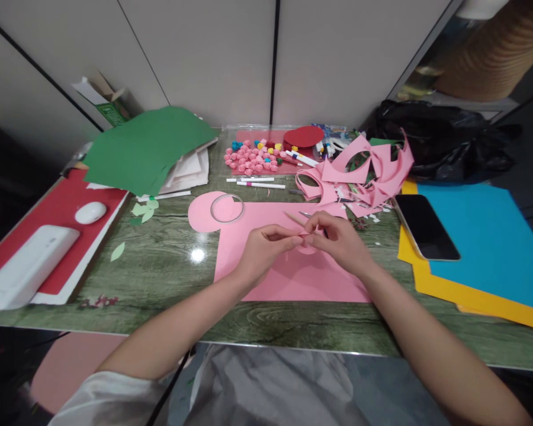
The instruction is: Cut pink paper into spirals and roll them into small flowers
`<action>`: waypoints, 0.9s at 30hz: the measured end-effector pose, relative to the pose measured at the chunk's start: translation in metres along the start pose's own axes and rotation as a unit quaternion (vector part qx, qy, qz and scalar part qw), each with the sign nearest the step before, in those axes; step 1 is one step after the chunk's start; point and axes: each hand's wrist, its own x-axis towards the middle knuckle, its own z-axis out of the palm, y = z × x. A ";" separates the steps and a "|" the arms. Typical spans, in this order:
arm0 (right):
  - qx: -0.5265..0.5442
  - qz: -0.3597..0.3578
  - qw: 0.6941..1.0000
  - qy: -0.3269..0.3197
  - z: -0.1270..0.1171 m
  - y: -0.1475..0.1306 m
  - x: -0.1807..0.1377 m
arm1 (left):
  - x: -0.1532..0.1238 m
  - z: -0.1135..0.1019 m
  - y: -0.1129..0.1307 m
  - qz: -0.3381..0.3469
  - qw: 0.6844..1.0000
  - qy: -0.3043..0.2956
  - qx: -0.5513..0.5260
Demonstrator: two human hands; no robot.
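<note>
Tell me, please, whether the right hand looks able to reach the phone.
Probably yes: no tall thing stands between the right hand and the phone, though that hand holds a small pink piece.

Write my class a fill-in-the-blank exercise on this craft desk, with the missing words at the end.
1. The left hand and right hand hold a small ____ paper piece.
2. The black-screened smartphone lies to the ____ of the large rectangular pink sheet.
3. The small white oval case rests on a ____ flat sheet.
4. The large blue paper sheet overlaps a ____ paper layer.

Missing words: pink; right; red; yellow.
</note>
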 end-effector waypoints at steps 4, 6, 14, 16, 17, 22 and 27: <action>-0.017 -0.016 0.999 0.043 0.008 -0.001 -0.001 | -0.002 0.002 -0.002 0.016 0.999 0.030 -0.010; -0.035 -0.023 0.997 0.061 0.011 -0.002 -0.001 | -0.002 0.002 -0.002 0.026 0.999 0.040 -0.001; -0.086 -0.029 0.996 0.026 0.002 -0.006 -0.001 | 0.001 -0.002 0.002 0.058 0.996 0.028 0.061; -0.066 -0.019 0.998 -0.007 -0.003 -0.005 0.001 | 0.001 -0.003 0.004 0.051 0.996 0.004 0.066; -0.054 -0.015 0.998 -0.020 -0.005 -0.005 0.001 | 0.002 -0.004 0.004 0.049 0.996 -0.008 0.070; -0.026 -0.006 0.999 -0.038 -0.008 -0.004 0.003 | 0.003 -0.006 0.006 0.032 0.996 -0.041 0.067; -0.037 -0.002 0.998 -0.048 -0.009 -0.002 0.002 | 0.005 -0.008 0.008 0.019 0.995 -0.054 0.081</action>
